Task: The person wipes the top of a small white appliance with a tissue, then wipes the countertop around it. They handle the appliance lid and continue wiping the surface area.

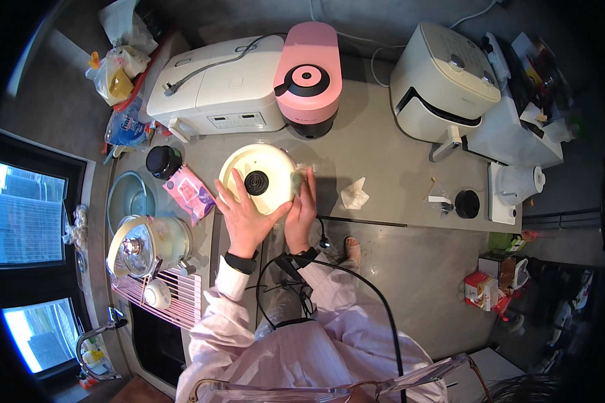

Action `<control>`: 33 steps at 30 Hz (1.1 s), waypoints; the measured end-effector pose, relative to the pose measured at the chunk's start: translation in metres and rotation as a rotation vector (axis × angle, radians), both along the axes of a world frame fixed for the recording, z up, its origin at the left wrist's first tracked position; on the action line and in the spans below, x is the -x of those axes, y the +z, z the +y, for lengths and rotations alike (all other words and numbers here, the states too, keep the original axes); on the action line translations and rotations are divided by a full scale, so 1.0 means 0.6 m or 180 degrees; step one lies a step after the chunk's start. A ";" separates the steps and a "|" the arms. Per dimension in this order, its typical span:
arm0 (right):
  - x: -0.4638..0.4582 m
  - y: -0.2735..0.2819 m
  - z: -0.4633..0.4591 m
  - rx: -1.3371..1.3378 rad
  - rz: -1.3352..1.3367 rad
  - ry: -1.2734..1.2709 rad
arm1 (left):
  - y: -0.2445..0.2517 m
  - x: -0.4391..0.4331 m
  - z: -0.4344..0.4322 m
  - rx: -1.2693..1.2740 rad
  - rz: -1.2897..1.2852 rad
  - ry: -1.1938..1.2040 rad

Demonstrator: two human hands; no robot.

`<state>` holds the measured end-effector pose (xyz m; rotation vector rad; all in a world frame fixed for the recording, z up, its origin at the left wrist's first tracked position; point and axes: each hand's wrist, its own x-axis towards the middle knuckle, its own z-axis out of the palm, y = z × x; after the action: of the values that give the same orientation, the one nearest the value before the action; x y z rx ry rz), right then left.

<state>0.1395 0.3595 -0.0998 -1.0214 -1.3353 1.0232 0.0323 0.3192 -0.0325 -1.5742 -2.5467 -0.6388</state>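
Observation:
In front of me at the counter's edge is a round cream-coloured appliance base (277, 163) with a black round coupling (256, 183) in its middle. My left hand (247, 221) lies on its near left side, the fingers spread over the cream surface. At its right side is my right hand (301, 216), fingers closed on a small greenish pad or cloth (297, 181) that touches the rim. A crumpled white tissue (354, 194) lies to the right. Left of the base rest a pink packet (189, 194) and a black-lidded jar (163, 161).
Behind stand a white appliance (222, 95), a pink and black machine (310, 75) and a cream air fryer (433, 95). To the left are a glass kettle (156, 247), a pink rack (186, 297) and a sink (156, 347). A black cable (383, 297) loops before my body.

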 end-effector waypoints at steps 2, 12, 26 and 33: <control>0.008 -0.005 -0.014 -0.0167 -0.0369 -0.0020 | 0.000 -0.003 -0.008 0.0019 -0.0055 -0.0004; 0.020 -0.049 -0.035 0.0183 0.0026 -0.0029 | 0.001 -0.017 0.008 0.0079 0.0025 0.0274; -0.057 -0.044 0.161 -0.0517 -0.0168 0.0438 | 0.034 -0.001 0.039 -0.0074 0.0288 -0.0629; -0.032 -0.020 -0.032 -0.0497 -0.0297 0.0211 | 0.012 0.042 0.066 0.0074 -0.0257 -0.1344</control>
<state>0.1589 0.3405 -0.1116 -0.9218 -1.5097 0.9138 0.0071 0.3587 -0.0253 -2.1596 -2.2897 -0.7213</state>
